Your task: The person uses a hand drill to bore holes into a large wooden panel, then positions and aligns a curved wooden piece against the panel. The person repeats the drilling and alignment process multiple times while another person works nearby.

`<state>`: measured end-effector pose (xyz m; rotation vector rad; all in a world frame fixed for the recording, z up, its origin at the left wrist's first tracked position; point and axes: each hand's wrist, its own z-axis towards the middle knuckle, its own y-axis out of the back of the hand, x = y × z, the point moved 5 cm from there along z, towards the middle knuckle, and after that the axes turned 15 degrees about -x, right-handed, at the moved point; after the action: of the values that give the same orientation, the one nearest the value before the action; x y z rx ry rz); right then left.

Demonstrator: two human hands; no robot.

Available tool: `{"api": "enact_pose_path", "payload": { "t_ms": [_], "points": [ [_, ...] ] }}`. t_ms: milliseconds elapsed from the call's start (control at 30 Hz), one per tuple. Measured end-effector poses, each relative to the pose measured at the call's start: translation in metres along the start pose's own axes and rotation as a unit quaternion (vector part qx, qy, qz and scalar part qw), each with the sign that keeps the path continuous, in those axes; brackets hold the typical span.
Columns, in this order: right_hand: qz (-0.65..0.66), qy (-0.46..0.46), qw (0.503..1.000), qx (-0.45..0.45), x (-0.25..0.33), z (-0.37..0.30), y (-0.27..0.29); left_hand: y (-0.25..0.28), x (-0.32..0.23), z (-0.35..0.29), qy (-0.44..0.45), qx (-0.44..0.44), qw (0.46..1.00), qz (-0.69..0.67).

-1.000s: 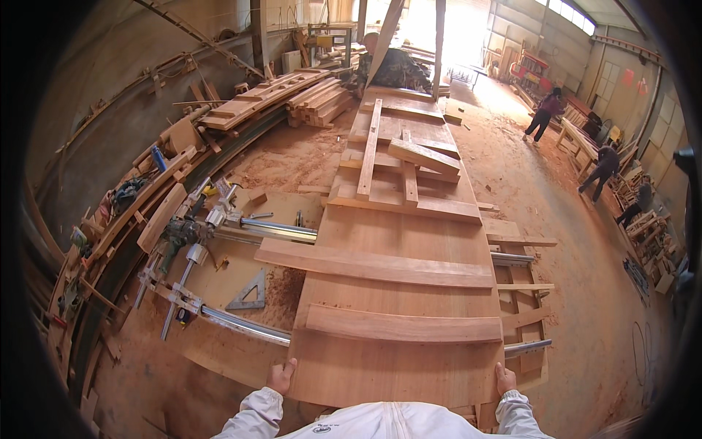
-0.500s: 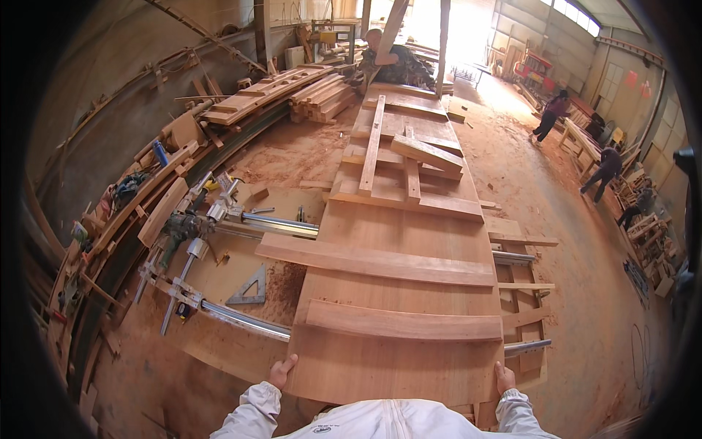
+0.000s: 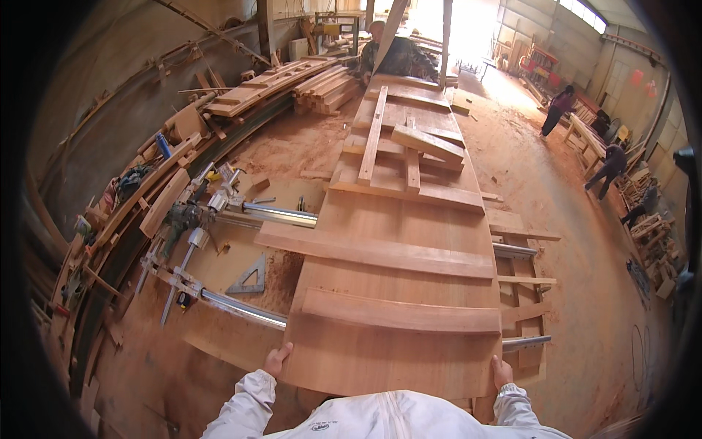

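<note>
A long wooden panel (image 3: 387,367) stretches away from my body, its near end close to my waist. My left hand (image 3: 278,360) grips its left edge near the corner, with the thumb on top. Around the right edge, my right hand (image 3: 502,373) is closed at about the same distance; its fingers under the panel are hidden. Across the panel lie a nearer wooden board (image 3: 402,312) and a second board (image 3: 373,250) that juts out past the left edge. Farther up, several loose wooden pieces (image 3: 428,146) rest crossed over one another.
Left of the panel are clamp bars (image 3: 245,306), a power drill (image 3: 179,219) and a metal set square (image 3: 248,274). A person (image 3: 398,55) is at the panel's far end by a slanted post. Stacked timber (image 3: 327,89) lies far left; more people (image 3: 559,110) stand far right.
The view has shifted slightly, and the near boards appear a little higher. The person at the far end has lowered a raised arm. Both my hands keep their hold on the panel.
</note>
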<state>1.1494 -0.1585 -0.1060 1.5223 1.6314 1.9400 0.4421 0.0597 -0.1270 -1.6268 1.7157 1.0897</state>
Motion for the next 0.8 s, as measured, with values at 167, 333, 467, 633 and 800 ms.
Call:
{"api": "enact_pose_path", "payload": {
  "t_ms": [167,333,467,633,800],
  "points": [
    [0.018,0.016,1.0,-0.017,-0.019,0.01,-0.008,0.0,0.017,0.018,-0.05,-0.027,0.998,0.005],
    [-0.003,0.063,0.996,-0.061,0.017,-0.009,0.008,0.009,0.044,0.031,-0.023,-0.006,0.999,0.029],
    [-0.12,0.267,0.927,-0.236,0.141,-0.039,0.037,0.001,0.004,0.002,-0.026,-0.015,0.999,-0.019],
    [0.059,0.601,0.79,0.109,0.36,-0.127,0.018,0.013,0.013,0.011,-0.055,0.007,0.998,0.016],
    [-0.48,0.457,0.724,0.193,0.236,-0.023,0.087,0.014,0.014,0.015,-0.091,-0.018,0.993,0.068]
  ]
}}
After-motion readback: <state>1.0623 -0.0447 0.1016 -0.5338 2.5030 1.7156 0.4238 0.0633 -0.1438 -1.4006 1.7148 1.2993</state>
